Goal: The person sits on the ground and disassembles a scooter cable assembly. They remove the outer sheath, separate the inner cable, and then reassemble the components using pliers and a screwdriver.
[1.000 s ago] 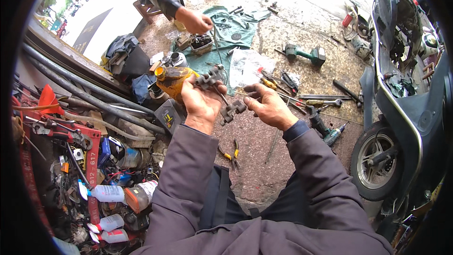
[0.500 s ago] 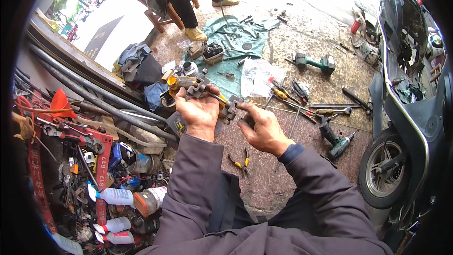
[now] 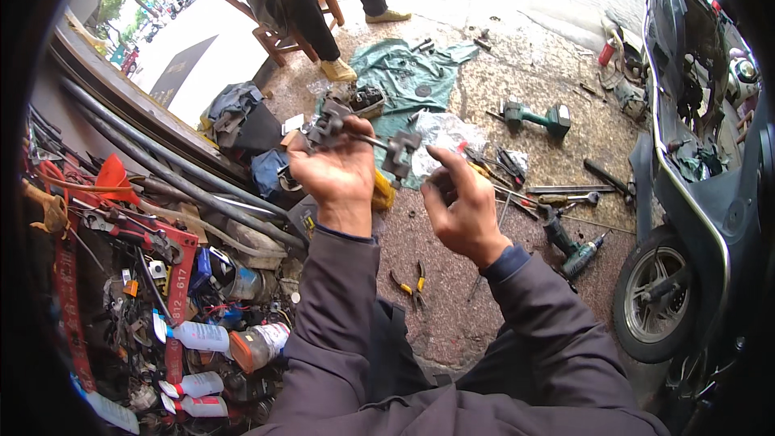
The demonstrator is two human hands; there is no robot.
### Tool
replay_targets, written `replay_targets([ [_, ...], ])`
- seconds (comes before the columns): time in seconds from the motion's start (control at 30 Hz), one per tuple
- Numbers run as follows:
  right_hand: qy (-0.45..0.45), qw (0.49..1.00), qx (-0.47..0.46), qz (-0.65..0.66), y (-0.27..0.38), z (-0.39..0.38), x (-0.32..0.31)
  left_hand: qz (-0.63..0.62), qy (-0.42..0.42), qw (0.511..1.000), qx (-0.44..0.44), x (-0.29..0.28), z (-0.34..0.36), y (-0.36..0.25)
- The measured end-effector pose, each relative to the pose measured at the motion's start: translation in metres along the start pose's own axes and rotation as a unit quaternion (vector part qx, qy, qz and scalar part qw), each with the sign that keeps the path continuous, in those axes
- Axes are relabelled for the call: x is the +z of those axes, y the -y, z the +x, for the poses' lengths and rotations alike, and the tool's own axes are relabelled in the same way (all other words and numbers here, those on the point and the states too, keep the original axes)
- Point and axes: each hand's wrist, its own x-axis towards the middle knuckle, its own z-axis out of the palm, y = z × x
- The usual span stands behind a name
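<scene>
My left hand (image 3: 333, 173) is turned palm up, its fingers closed round a grey metal part (image 3: 399, 155). That part has a blocky piece at either end and a thin shiny rod between them. One block lies above my fingers, and the other juts out to the right. My right hand (image 3: 464, 206) is just right of the jutting block, apart from it, with the index finger stretched toward it and the other fingers partly bent. Nothing shows in that hand. Below, on the stone floor, lie yellow-handled pliers (image 3: 417, 283).
A green cloth (image 3: 428, 73) with small parts lies ahead, near a seated person's shoe (image 3: 337, 70). Two power drills (image 3: 533, 115), several hand tools and a scooter (image 3: 694, 218) are to the right. Bottles (image 3: 202, 336) and jumbled parts crowd the left; hoses (image 3: 173, 161) run alongside.
My right fingers have come off the metal part and drawn slightly right. My left hand has raised and tilted the part. The seated person's hands have come into view at the top.
</scene>
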Motion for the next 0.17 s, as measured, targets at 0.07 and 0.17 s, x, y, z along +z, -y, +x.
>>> replay_targets([
  [0.07,0.034,0.998,-0.015,-0.042,0.002,0.005,-0.002,0.006,0.001,1.000,0.022,0.008,-0.003,-0.001],
  [0.17,0.045,0.999,-0.011,0.000,0.010,0.000,0.001,0.017,-0.016,0.998,0.057,0.016,-0.009,-0.003],
])
